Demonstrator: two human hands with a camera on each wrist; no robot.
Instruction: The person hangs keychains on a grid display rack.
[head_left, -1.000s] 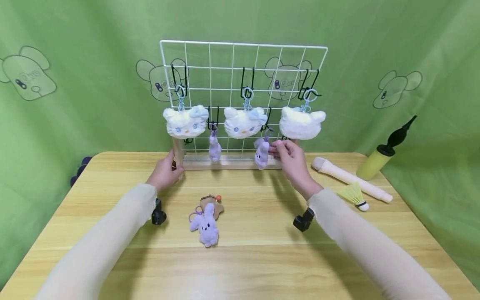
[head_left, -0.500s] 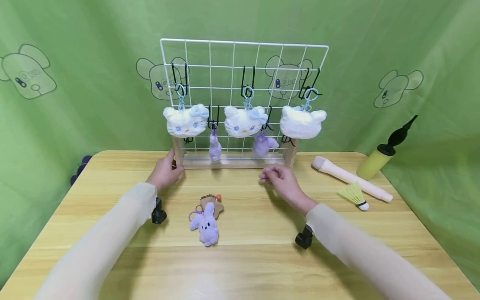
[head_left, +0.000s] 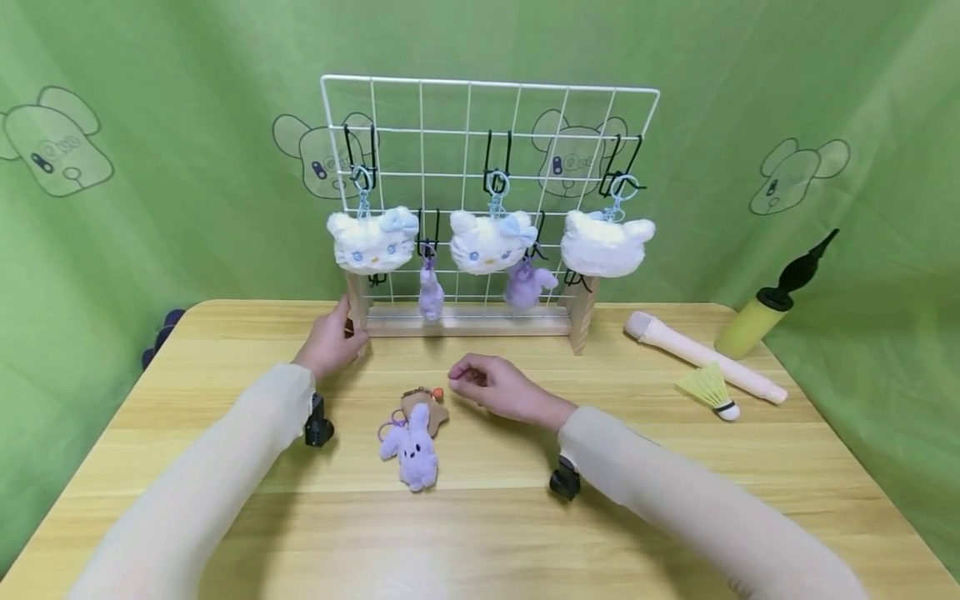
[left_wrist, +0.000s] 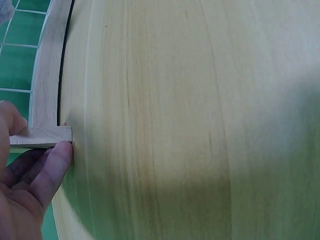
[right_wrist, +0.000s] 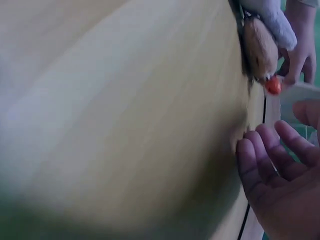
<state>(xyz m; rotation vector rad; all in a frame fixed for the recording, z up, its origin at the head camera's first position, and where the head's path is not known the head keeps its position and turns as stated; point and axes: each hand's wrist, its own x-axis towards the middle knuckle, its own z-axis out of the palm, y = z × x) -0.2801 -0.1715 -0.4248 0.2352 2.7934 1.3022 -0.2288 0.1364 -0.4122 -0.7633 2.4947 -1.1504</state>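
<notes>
Green curtain: printed with outlined big-eared animal heads, it hangs behind a wood-grain counter (head_left: 465,542).
White wire grid rack (head_left: 491,83): stands at the far middle of the counter, carrying three white cat-face plush keychains (head_left: 483,242) on upper hooks and two hanging purple plush keychains (head_left: 527,286) lower down.
Left hand (head_left: 330,340): grips the rack's left wooden foot (left_wrist: 42,135) between thumb and fingers.
Right hand (head_left: 498,387): holds nothing; its fingers are loosely curved, just beside an orange bead (head_left: 438,392).
Loose keychains: a lavender bunny keychain (head_left: 417,454) lies partly over a brown plush keychain (head_left: 437,413), left of middle on the counter.
Just changed: the right hand has left the right-side purple plush, which now hangs unsupported; two keychains remain off the rack, near that free hand.
Far right: a pale microphone (head_left: 701,354), a yellow shuttlecock (head_left: 705,385) and a yellow-and-black hand pump (head_left: 753,323).
</notes>
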